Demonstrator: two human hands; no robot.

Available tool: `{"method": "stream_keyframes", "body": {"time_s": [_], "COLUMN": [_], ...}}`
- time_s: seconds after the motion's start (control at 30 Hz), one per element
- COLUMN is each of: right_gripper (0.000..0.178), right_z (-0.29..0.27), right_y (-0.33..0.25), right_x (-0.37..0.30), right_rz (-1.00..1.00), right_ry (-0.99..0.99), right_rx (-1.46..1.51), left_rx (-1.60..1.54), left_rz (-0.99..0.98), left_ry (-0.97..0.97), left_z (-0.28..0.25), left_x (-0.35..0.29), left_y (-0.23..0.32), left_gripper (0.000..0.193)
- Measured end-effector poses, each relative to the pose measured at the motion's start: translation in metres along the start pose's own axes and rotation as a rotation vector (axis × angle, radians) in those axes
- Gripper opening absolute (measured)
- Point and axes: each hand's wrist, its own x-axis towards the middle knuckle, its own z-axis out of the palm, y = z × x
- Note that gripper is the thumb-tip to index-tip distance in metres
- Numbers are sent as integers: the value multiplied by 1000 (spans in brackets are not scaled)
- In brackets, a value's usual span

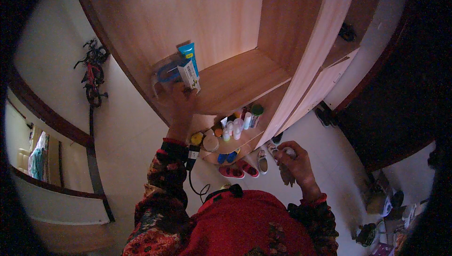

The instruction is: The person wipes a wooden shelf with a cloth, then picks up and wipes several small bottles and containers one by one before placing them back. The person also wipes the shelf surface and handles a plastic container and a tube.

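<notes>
My left hand (180, 101) reaches onto the left end of the upper wooden shelf. Its fingers are dim and smeared, at the lower end of a small white box (189, 75); whether they grip it I cannot tell. Behind the box stands a blue tube (187, 52), and beside it is a clear container with blue edges (168, 71). Lower right, my right hand (297, 164) is closed on a crumpled greyish cloth (286, 176), held in front of my body above the floor.
On the lower rounded shelf stand several small bottles (238, 126), a green-lidded jar (256, 110) and a round pale container (210, 143). Red shoes (239, 169) and other footwear lie on the floor below. A black cable (192, 180) hangs near my left forearm. A red bicycle (94, 75) stands far left.
</notes>
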Motion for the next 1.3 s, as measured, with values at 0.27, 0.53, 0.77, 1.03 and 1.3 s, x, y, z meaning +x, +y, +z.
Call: {"method": "stream_keyframes", "body": {"time_s": [0.27, 0.53, 0.77, 1.03, 1.3], "right_gripper": [16, 25, 24, 24, 24], "right_z": [-3, 1, 2, 3, 3], "right_y": [2, -16, 4, 5, 2], "right_x": [-1, -3, 4, -1, -6], "right_rz": [-2, 109, -13, 4, -20], "right_ry": [-30, -26, -49, -73, -80], "right_rx": [29, -15, -84, 2, 21], "left_rx": [129, 644, 771, 795, 838], "left_rz": [-201, 114, 211, 166, 84], "left_ry": [-193, 41, 161, 105, 94], "left_z": [-33, -27, -24, -34, -35], "left_x": [16, 10, 8, 7, 4], "left_y": [53, 60, 36, 69, 101], "left_gripper": [39, 26, 26, 26, 25]}}
